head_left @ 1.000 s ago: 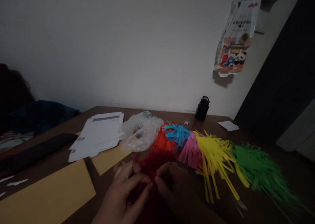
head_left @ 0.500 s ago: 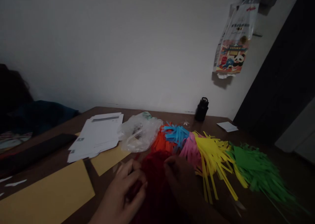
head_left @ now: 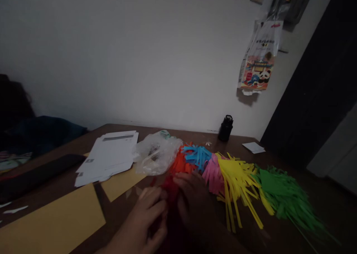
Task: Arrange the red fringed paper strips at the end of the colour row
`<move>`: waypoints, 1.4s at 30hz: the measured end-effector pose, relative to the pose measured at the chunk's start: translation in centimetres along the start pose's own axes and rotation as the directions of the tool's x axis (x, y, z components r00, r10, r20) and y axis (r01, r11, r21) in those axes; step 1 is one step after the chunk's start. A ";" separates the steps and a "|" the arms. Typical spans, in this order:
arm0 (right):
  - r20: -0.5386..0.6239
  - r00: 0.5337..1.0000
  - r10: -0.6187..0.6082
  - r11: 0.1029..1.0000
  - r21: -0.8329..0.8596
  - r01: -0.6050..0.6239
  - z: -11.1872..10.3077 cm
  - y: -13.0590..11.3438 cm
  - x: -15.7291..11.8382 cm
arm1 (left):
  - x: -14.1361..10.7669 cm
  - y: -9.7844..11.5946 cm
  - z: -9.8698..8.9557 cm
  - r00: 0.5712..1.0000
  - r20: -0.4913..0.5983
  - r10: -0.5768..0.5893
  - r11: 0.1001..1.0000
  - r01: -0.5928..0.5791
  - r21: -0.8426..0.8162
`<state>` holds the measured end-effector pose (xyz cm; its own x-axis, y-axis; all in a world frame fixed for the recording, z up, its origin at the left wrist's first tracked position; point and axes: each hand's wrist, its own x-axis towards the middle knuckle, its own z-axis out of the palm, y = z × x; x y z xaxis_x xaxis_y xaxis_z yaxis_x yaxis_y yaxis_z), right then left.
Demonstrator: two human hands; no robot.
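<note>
Red fringed paper (head_left: 170,189) stands between my two hands at the bottom centre, its lower part lost in shadow. My left hand (head_left: 147,216) is closed, with thumb and fingertips pinching the left side of the red paper. On the other side my right hand (head_left: 195,200) curls its fingers around the paper's upper right; its thumb side is dark. Just beyond lie orange (head_left: 182,164), blue (head_left: 198,156) and pink (head_left: 214,174) strips of cut paper. Yellow fringed paper (head_left: 235,176) and green fringed paper (head_left: 284,190) spread out to the right.
A crumpled clear plastic bag (head_left: 158,153) and white printed sheets (head_left: 108,157) lie left of centre. Tan card (head_left: 55,220) covers the near left. A black bottle (head_left: 225,128) stands by the wall. A panda-printed bag (head_left: 258,64) hangs at upper right.
My right hand has moved left and closed in over the top of the red paper, covering more of it. My left hand has stayed beside it. The view has tilted slightly up.
</note>
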<state>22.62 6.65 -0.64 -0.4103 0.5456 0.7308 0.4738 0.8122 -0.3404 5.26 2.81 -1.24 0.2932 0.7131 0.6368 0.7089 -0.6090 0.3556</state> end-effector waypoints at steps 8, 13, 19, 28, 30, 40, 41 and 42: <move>0.129 0.928 0.349 0.933 0.040 -0.356 -2.6 1.4 1.3 | 1.0 -4.4 -0.8 0.987 -0.141 -0.075 0.979 0.100 0.178; 0.133 0.922 0.364 0.931 -0.040 -0.362 -1.9 0.6 0.9 | 1.0 -2.4 -0.7 0.983 -0.178 0.039 0.986 -0.010 0.164; 0.090 0.957 0.276 0.961 -0.034 -0.274 -1.2 0.9 0.3 | 1.3 -1.7 -0.1 0.971 -0.207 0.117 0.989 -0.096 0.110; -0.024 0.958 0.287 0.940 -0.184 -0.286 -1.2 3.1 0.8 | 1.7 -1.6 -1.1 0.940 -0.333 -0.078 0.992 0.040 -0.119; -0.044 0.950 0.309 0.925 -0.216 -0.311 -1.4 3.6 0.9 | 2.0 -1.7 -1.6 0.934 -0.321 -0.160 0.976 0.100 -0.196; -0.220 0.856 0.468 0.799 -0.310 -0.516 -5.6 10.3 1.4 | 5.6 -4.4 -6.1 0.694 -0.353 -0.628 0.718 0.341 -0.607; -0.254 0.836 0.486 0.780 -0.306 -0.546 -6.5 10.9 1.3 | 6.0 -4.8 -6.5 0.669 -0.361 -0.650 0.705 0.353 -0.615; -0.296 0.811 0.505 0.757 -0.299 -0.581 -7.5 11.5 1.2 | 6.5 -5.2 -6.9 0.642 -0.374 -0.670 0.697 0.369 -0.615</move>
<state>33.42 15.12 0.69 0.1370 0.7916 0.5955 0.8300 0.2364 -0.5051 -1.00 8.19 5.75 -0.5265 0.7358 0.4259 0.2076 -0.3746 0.9037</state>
